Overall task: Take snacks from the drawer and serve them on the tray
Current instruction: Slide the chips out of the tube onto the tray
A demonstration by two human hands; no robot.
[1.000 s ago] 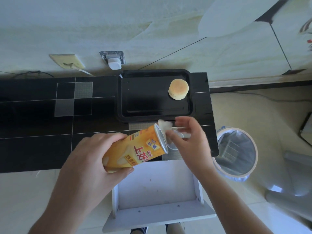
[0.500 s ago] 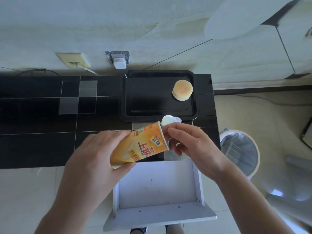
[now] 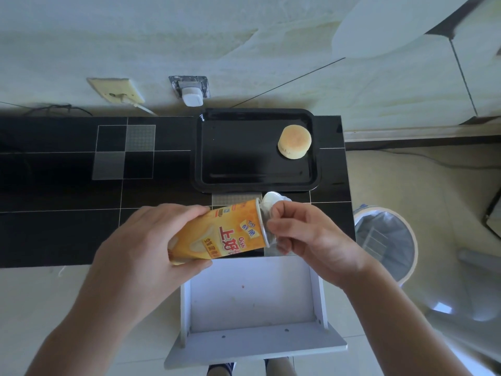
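A glossy black tiled counter [image 3: 67,191] with grey inset squares runs along a pale wall carrying a beige socket plate [image 3: 116,90] and a white plug adapter [image 3: 192,98]. A black tray [image 3: 238,183] sits at the far right of the counter, with one round cake [image 3: 294,141] in its far right corner. A white drawer [image 3: 252,302] stands pulled out below the counter's near edge, and a lined waste bin [image 3: 386,240] stands on the floor to the right. The left hand [image 3: 143,248] grips an orange snack canister [image 3: 219,236] held tilted above the counter edge, mouth toward the right. The right hand [image 3: 306,237] pinches a white seal [image 3: 272,203] at the canister mouth with curled fingers. Compared with half a second ago, the canister and both hands are almost unchanged, with the seal lifted slightly further above the rim.
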